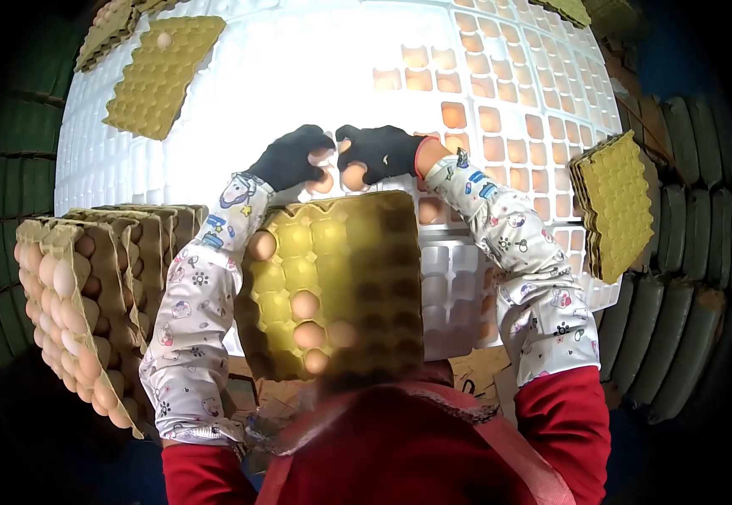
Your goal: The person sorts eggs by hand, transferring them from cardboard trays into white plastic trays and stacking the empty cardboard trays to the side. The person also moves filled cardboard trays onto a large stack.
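My left hand (297,158), in a black glove, is closed around eggs (321,180) over the bright white trays. Beside it, my right hand (379,153), also gloved in black, curls its fingers about another egg (354,176). The two hands are close together, with a narrow gap between them. Just below them, nearest my body, lies a pulp egg tray (383,282). Several brown eggs sit in its left and middle cups, one of them a single egg (262,245) near the upper left edge. The glare hides the cups beyond my fingers.
White plastic trays (454,261) cover the table, with several eggs (490,119) in those on the right. Stacked pulp trays full of eggs (63,311) stand at the left. Another pulp tray (160,80) holds one egg at the far left. Pulp trays (614,206) are stacked at the right edge.
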The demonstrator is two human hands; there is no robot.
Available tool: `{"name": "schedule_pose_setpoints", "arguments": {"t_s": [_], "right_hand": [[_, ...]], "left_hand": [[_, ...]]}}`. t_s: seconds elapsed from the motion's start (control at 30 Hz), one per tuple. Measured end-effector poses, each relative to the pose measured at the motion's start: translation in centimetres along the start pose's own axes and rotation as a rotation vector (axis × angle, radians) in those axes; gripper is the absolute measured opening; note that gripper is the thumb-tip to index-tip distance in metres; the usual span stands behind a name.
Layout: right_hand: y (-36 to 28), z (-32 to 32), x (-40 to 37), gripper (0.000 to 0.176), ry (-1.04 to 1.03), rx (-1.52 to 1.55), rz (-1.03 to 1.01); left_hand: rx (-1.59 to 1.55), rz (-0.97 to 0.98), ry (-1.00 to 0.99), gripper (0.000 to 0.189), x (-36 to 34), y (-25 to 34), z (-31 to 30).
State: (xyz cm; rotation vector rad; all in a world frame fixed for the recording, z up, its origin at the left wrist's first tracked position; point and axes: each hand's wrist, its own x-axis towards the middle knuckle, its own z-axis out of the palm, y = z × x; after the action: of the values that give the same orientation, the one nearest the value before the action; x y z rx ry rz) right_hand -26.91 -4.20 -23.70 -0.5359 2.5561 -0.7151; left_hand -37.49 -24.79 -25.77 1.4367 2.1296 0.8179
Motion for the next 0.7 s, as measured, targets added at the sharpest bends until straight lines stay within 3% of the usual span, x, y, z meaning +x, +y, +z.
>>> {"name": "schedule_pose_setpoints", "arguments": {"t_s": [0.07,0.2,0.27,0.33,0.4,0.47,0.5,0.53,0.6,0.67,0.7], "right_hand": [[0.5,-0.9,0.8,0.032,0.108,0.092,0.027],[5.1,0.5,3.9,0.030,0.548,0.093,0.107],[5.0,0.9,4.0,0.030,0.580,0.051,0.152],[3.0,1.1,2.8,0.029,0.728,-0.108,0.115],[-0.1,0.7,0.6,0.029,0.640,0.111,0.108],[-6.7,1.0,-2.8,0.033,0.505,0.509,0.200],[-8.5,3.6,-3.5,0.033,0.549,0.491,0.008],[-10.3,6.3,-4.1,0.034,0.589,0.470,-0.183],[-16.7,7.8,-6.1,0.027,0.451,0.164,-0.084],[-20.3,9.4,-5.7,0.021,0.206,0.247,0.076],[-21.6,9.8,-4.7,0.021,0.213,0.236,0.078]], "left_hand": [[-0.084,-0.175,0.072,0.037,0.2,-0.6,-0.7],[0.002,-0.189,0.157,0.024,-0.9,-3.0,-0.6],[-0.332,-0.320,0.210,0.022,-2.3,-3.2,-1.2],[-0.558,-0.270,0.299,0.020,-4.9,-1.4,-2.4],[-0.299,-0.417,0.229,0.025,-8.8,4.5,-4.3],[-0.373,-0.314,0.164,0.038,-14.9,4.0,-2.5],[0.267,-0.106,0.030,0.051,-16.1,5.6,-3.2],[0.289,-0.023,0.071,0.069,-17.0,6.5,-2.7],[0.402,-0.121,0.157,0.059,-17.6,7.9,-1.5],[0.483,-0.055,0.213,0.055,-17.7,7.2,-0.8],[0.562,0.010,0.263,0.050,-17.5,6.5,-0.7]]}}
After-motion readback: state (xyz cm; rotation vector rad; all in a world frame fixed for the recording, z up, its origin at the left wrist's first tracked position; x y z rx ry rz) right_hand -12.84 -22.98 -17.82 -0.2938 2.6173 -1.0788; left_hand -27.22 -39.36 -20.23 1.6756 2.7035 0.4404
